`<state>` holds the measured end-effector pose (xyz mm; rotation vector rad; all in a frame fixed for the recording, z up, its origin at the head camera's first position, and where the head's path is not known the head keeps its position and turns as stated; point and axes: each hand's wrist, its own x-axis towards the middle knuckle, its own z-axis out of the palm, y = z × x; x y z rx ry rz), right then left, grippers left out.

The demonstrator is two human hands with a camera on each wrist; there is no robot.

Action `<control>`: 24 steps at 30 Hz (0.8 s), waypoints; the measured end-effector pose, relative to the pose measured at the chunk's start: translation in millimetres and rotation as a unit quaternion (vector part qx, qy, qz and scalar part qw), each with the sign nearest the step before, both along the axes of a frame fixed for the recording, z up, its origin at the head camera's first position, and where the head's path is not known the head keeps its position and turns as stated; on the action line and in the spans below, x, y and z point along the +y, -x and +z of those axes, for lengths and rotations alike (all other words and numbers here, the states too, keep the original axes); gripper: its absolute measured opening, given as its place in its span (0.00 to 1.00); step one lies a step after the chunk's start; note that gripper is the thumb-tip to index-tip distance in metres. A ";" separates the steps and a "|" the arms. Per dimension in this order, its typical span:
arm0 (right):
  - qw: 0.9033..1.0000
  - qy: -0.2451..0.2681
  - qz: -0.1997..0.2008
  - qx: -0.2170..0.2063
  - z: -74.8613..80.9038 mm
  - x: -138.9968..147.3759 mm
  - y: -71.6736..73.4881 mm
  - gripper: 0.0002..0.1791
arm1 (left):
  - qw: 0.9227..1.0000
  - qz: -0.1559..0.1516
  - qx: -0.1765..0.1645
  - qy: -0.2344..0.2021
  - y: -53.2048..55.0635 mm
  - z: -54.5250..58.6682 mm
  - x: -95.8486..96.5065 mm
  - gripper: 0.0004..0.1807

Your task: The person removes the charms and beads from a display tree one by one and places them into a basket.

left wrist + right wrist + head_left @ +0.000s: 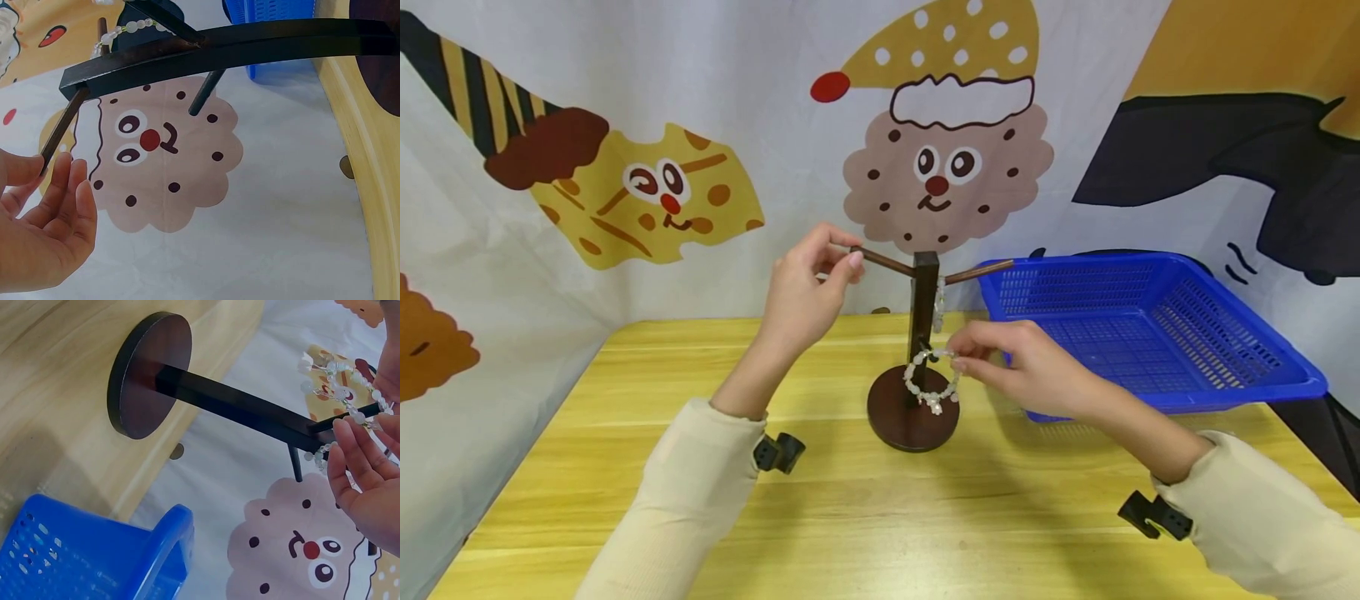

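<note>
A dark brown wooden jewelry stand rises upright from a round base, with pegs branching off its post. My left hand pinches the tip of its upper left peg between thumb and index finger; the other fingers are loosely bent in the left wrist view. With thumb and fingertips, my right hand pinches a bracelet of clear and whitish beads by its upper right side. The loop is around a short front peg. Another beaded bracelet hangs from the upper right peg.
A blue perforated plastic basket stands on the right of the wooden table, close behind my right hand. Behind the table hangs a white cloth printed with cartoon food faces. Small black devices sit at both sleeve cuffs.
</note>
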<state>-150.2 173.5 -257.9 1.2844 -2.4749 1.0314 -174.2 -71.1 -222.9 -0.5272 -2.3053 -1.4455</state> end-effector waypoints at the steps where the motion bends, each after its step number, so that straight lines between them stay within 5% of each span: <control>1: 1.000 -0.001 0.004 0.002 0.5 0.7 -0.6 0.09 | 1.000 0.000 0.000 0.000 -0.1 0.2 0.0 0.06; 9: 0.999 -0.002 0.028 0.020 1.8 4.7 -3.0 0.11 | 1.000 0.000 -0.003 -0.001 0.6 -0.5 0.3 0.06; 24: 1.000 -0.005 -0.001 0.023 3.2 21.7 -4.5 0.13 | 1.000 -0.002 -0.002 -0.002 0.1 -0.2 0.5 0.06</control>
